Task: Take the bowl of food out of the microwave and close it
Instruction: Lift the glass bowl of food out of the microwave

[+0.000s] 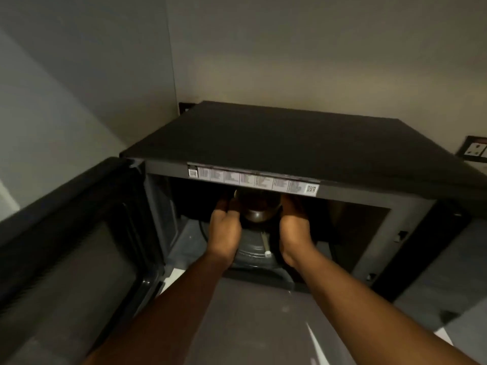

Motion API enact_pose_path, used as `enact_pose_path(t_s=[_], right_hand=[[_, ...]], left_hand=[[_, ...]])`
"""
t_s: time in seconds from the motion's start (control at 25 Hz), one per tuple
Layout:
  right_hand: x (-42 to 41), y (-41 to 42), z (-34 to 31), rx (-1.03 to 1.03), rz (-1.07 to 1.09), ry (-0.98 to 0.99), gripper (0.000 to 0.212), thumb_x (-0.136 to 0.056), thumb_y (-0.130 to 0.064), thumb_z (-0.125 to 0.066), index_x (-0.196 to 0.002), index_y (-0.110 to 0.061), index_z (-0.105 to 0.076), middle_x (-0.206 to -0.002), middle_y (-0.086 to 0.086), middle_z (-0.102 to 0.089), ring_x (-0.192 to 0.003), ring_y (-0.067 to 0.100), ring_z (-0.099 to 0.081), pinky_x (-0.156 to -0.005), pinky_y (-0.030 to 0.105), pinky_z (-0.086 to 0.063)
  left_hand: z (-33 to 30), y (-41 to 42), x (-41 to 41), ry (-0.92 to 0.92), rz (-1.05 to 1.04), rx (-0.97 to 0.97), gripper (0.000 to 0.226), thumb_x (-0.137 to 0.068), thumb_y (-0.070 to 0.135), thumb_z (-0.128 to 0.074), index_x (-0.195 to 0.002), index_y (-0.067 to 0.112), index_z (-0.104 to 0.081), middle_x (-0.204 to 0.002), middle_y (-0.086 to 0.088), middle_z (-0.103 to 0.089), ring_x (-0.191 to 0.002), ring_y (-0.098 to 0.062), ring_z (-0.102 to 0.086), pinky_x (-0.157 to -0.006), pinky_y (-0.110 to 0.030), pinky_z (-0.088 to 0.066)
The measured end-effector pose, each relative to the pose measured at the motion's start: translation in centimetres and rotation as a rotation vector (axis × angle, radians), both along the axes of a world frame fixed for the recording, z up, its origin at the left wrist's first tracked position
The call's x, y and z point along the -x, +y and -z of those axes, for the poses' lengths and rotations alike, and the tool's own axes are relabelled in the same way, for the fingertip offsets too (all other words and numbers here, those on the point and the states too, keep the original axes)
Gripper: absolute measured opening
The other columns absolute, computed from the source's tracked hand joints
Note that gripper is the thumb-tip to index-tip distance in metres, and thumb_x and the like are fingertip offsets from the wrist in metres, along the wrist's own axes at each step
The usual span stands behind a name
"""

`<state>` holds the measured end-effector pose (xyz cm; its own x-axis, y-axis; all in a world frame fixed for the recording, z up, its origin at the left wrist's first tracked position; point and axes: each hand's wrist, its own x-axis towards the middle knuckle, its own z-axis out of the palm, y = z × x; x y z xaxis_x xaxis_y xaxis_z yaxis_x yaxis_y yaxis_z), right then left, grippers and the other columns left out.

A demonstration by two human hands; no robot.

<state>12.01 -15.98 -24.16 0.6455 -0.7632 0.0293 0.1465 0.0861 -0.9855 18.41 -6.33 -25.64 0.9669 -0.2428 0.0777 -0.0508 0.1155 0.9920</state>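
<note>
Both hands were inside the open microwave [303, 143]: the left hand [224, 227] and right hand [295, 227] cupped the dark bowl [259, 209] from either side, fingers [232, 204] wrapped on it, above the turntable [253, 248]. Removal was under way. Next, the bowl likely needed drawing level under the top frame, then the door [73, 233] swung closed.

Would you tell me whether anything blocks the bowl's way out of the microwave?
Nothing visible does. The door is swung wide open to the left, and both hands, left hand and right hand, flank the bowl inside.
</note>
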Motion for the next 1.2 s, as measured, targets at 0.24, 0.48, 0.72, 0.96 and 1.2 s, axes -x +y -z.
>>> enact_pose_path(t_s=[0.24,0.48,0.72,0.96,1.2], right_hand=[[-2.0,-2.5,3.2,-0.033,0.024,-0.066,0.045,-0.084,-0.046,-0.056,-0.118,-0.02,-0.069,-0.118,0.005,-0.072,-0.109,0.023,-0.067,-0.1,0.045,-0.052],[-2.4,-3.6,4.3,-0.059,-0.009,-0.011,0.018,-0.095,-0.028,-0.055,-0.081,-0.022,-0.064,-0.061,-0.012,-0.062,-0.047,-0.003,-0.056,-0.051,0.017,-0.044],[-1.8,-2.5,3.8,-0.069,-0.035,-0.025,0.014,-0.097,-0.025,-0.054,-0.092,-0.021,-0.065,-0.07,-0.007,-0.067,-0.061,0.0,-0.062,-0.06,0.018,-0.046],[1.1,-1.2,2.9,-0.067,-0.126,-0.101,0.019,-0.098,-0.014,-0.051,-0.087,-0.016,-0.066,-0.065,-0.007,-0.069,-0.061,0.003,-0.065,-0.062,0.02,-0.051],[7.0,2.7,2.3,-0.07,-0.088,-0.071,0.041,-0.09,-0.035,-0.056,-0.128,-0.021,-0.062,-0.133,0.002,-0.063,-0.125,0.015,-0.056,-0.112,0.038,-0.039]], left_hand=[[2.0,-2.5,-3.1,0.004,0.048,0.196,0.027,-0.097,0.025,-0.051,-0.118,0.02,-0.068,-0.123,-0.007,-0.07,-0.11,-0.022,-0.065,-0.097,-0.034,-0.051],[2.9,-3.4,-3.8,0.043,0.075,0.2,0.018,-0.099,0.019,-0.05,-0.101,0.02,-0.068,-0.102,-0.007,-0.073,-0.088,-0.019,-0.069,-0.074,-0.029,-0.055],[2.8,-3.0,-3.3,0.139,0.108,0.272,0.018,-0.095,0.017,-0.053,-0.103,0.011,-0.068,-0.096,-0.012,-0.071,-0.088,-0.029,-0.069,-0.081,-0.042,-0.058],[2.6,-1.8,-1.6,0.129,0.06,0.307,0.013,-0.085,0.008,-0.046,-0.085,0.009,-0.059,-0.088,-0.014,-0.057,-0.085,-0.029,-0.057,-0.079,-0.041,-0.048],[1.5,1.1,4.6,0.233,0.047,0.383,0.034,-0.099,0.014,-0.053,-0.132,0.008,-0.06,-0.137,-0.01,-0.063,-0.126,-0.022,-0.06,-0.113,-0.04,-0.041]])
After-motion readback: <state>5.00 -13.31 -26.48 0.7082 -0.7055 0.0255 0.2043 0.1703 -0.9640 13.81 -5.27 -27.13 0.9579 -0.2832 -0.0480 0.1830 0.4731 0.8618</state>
